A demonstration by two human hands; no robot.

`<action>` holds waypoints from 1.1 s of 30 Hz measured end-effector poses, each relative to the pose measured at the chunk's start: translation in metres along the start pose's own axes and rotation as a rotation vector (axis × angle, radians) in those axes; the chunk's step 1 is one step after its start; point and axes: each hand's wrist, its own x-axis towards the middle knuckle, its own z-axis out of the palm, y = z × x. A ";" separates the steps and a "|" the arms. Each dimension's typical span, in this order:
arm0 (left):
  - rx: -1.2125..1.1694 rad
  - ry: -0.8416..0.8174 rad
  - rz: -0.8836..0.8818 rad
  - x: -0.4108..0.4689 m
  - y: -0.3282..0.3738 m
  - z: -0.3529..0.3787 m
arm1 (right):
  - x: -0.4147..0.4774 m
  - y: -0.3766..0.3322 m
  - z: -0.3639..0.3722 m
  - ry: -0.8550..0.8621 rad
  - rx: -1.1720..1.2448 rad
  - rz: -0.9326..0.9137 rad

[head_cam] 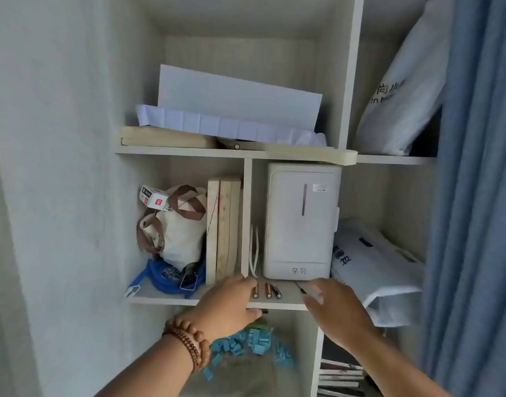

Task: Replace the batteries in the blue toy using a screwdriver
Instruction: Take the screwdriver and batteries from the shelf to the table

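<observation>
**Reaching for the batteries and the screwdriver on the shelf**

The task looks to be at its very start: the person is collecting the supplies, and every real step is left. Three batteries [268,290] lie side by side on the shelf board [286,299], just in front of the white appliance [302,222], at its left lower corner. They are small cylinders with dark bodies and copper-coloured ends, smooth and likely to roll. To the right of them, also in front of the appliance, lies a thin dark screwdriver [300,288], only partly seen, because its end goes under the right hand.

The left hand [231,303], with wooden bead bracelets on the wrist, rests at the board's front edge just left of the batteries; its fingers are loosely spread, grasping nothing. The right hand [336,308] is below the appliance's right corner, fingers relaxed and apart; I cannot tell if they already touch the screwdriver.

The blue toy itself I cannot identify with certainty. Below the appliance, one compartment lower, lies a heap of small blue plastic pieces [251,343], blocky and matt, which may belong to it.

The appliance is smooth matt plastic with rounded corners; the shelf is pale laminated wood.
</observation>
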 end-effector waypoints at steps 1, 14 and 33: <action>0.009 -0.027 0.011 0.010 -0.002 0.006 | 0.007 0.002 0.007 -0.010 -0.016 0.007; 0.482 0.032 -0.202 0.088 0.027 0.057 | 0.065 0.023 0.049 0.023 -0.131 -0.113; 0.288 0.068 -0.151 0.120 0.008 0.102 | 0.084 0.073 0.071 0.022 -0.156 -0.328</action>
